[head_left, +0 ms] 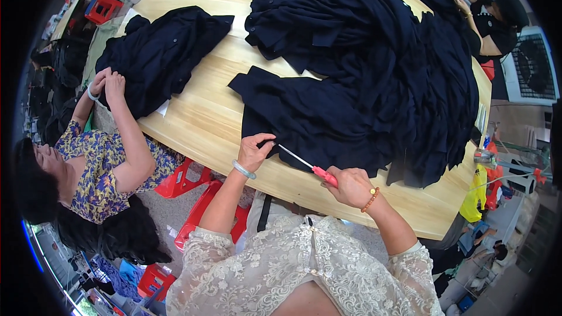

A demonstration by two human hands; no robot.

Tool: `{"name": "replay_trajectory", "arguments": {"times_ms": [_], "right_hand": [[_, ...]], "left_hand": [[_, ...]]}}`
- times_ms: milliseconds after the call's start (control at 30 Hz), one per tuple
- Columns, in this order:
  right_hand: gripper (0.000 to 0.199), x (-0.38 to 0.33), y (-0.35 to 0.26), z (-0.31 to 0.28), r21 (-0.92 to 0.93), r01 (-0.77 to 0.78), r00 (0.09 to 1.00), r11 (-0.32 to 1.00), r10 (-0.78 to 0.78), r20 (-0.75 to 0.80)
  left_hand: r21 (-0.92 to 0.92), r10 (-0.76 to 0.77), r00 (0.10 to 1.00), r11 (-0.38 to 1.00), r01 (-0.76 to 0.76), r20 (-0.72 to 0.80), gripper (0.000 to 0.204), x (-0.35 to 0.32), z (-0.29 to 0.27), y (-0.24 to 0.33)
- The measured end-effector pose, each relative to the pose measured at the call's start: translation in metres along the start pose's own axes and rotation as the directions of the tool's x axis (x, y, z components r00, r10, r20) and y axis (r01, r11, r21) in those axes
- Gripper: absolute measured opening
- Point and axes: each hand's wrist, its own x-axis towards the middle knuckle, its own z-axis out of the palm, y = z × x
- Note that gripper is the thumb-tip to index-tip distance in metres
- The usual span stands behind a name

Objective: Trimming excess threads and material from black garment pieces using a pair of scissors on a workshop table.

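Note:
Dark navy cloth, a garment (304, 111), lies on the wooden table in front of me. My left hand (256, 151), with a pale bangle at its wrist, pinches the garment's near left edge between thumb and fingers. My right hand (351, 187), wearing an orange bead bracelet, is closed around the red handle of a tool with a long thin metal shaft (297, 157), shaped like a screwdriver. The shaft slants up and left, its tip close to the cloth edge by my left fingers. Whether the tip touches the cloth, I cannot tell.
A large heap of dark garments (351, 17) covers much of the light wooden table (193, 102). At left, a person handles another dark garment (158, 52). Someone else's hands are at the far right. Red plastic stools (199, 213) stand below the table's near left edge.

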Motion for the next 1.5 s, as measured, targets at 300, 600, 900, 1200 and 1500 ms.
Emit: {"name": "replay_trajectory", "arguments": {"times_ms": [300, 600, 900, 1200, 1500], "right_hand": [[0.027, 0.001, -0.006, -0.003, -0.032, -0.060, 0.998, 0.998, 0.061, 0.018], [0.023, 0.001, -0.001, 0.007, 0.005, -0.019, 0.998, 1.000, 0.019, -0.060], [0.021, -0.006, 0.005, 0.021, 0.035, -0.024, 0.997, 0.999, 0.026, -0.068], [0.021, -0.004, -0.005, 0.013, 0.012, 0.075, 0.997, 0.997, -0.075, 0.009], [0.021, -0.015, -0.019, -0.002, -0.017, 0.058, 0.998, 0.998, -0.059, -0.015]], "left_hand": [[-0.093, -0.141, 0.990, 0.985, 0.143, 0.025, 0.017, -0.003, -0.004, 0.007], [-0.260, -0.257, 0.965, 0.929, 0.264, 0.059, 0.020, -0.004, -0.001, 0.003], [0.125, -0.273, 0.942, 0.960, 0.252, 0.196, 0.029, -0.047, -0.050, -0.041], [-0.536, -0.508, 0.838, 0.659, 0.528, 0.200, 0.016, -0.038, -0.049, 0.000], [-0.830, -0.661, 0.724, 0.280, 0.482, 0.196, 0.012, -0.006, -0.016, 0.030]]}}
